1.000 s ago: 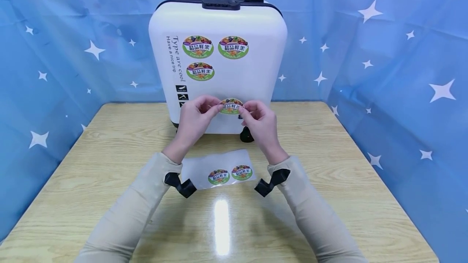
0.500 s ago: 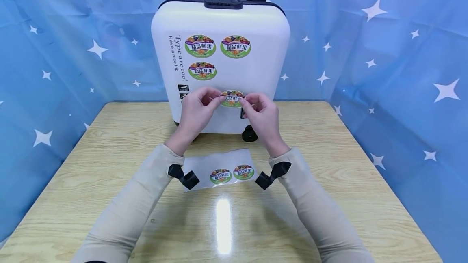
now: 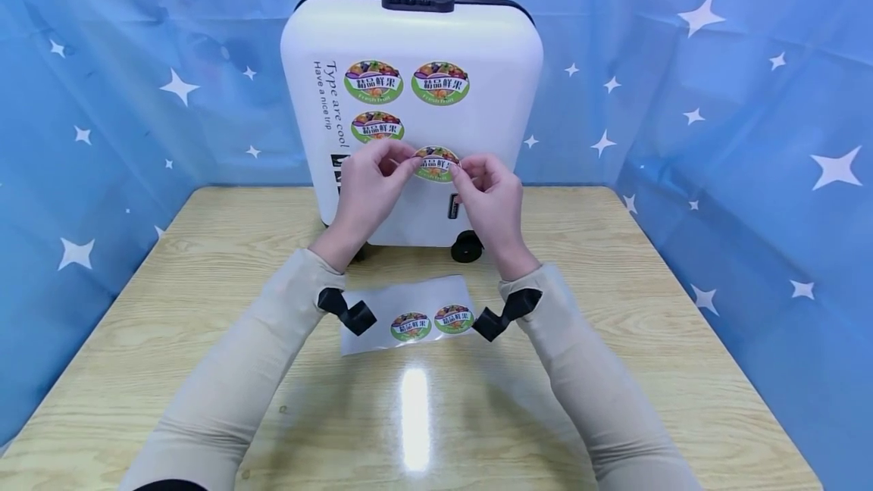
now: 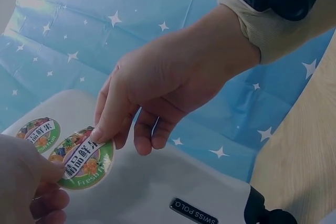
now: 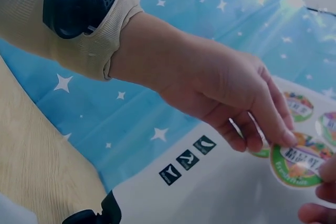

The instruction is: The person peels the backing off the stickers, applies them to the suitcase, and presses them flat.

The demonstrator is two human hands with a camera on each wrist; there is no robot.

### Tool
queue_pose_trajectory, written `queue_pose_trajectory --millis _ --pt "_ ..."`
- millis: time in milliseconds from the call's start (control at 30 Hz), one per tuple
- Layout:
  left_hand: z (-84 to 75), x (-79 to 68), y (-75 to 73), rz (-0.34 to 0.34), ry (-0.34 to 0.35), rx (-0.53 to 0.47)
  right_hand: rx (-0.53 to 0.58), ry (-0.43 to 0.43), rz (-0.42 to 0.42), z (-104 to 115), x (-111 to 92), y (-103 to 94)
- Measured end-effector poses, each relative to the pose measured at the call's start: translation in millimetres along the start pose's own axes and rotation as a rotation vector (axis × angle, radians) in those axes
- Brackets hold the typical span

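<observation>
An oval fruit sticker (image 3: pixel 436 164) is held in front of the lower half of a white suitcase (image 3: pixel 477 36). My left hand (image 3: pixel 371 184) pinches its left edge, and my right hand (image 3: pixel 492 199) pinches its right edge. Both wrist views show the sticker (image 4: pixel 86 161) stretched between the two hands; whether it touches the suitcase I cannot tell. Several matching stickers are on the suitcase: an upper left sticker (image 3: pixel 373 82), an upper right sticker (image 3: pixel 440 84), and a lower left sticker (image 3: pixel 377 127) partly covered by my left hand.
Below my hands, a backing sheet (image 3: pixel 382 298) with two oval stickers (image 3: pixel 411 326) lies on the wooden table (image 3: pixel 225 271). The suitcase stands upright near the far edge, showing a black wheel (image 3: pixel 467 247). A blue star-patterned curtain (image 3: pixel 689 82) encloses the back and sides.
Both hands have risen along the suitcase front with the sticker between them. It is now level with the space just right of and below the lower left sticker.
</observation>
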State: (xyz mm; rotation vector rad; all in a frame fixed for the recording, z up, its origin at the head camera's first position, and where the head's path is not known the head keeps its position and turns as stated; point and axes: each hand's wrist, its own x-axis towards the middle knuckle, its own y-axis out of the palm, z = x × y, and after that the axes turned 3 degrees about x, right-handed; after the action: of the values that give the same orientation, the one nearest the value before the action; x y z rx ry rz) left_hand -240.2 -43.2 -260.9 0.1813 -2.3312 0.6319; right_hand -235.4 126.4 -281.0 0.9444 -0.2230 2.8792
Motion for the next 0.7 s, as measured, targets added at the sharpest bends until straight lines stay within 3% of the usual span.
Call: queue_pose_trajectory --millis 700 --pt "-9.4 21.7 5.9 -0.046 -0.067 0.079 -0.064 0.009 -0.050 1 22 1.4"
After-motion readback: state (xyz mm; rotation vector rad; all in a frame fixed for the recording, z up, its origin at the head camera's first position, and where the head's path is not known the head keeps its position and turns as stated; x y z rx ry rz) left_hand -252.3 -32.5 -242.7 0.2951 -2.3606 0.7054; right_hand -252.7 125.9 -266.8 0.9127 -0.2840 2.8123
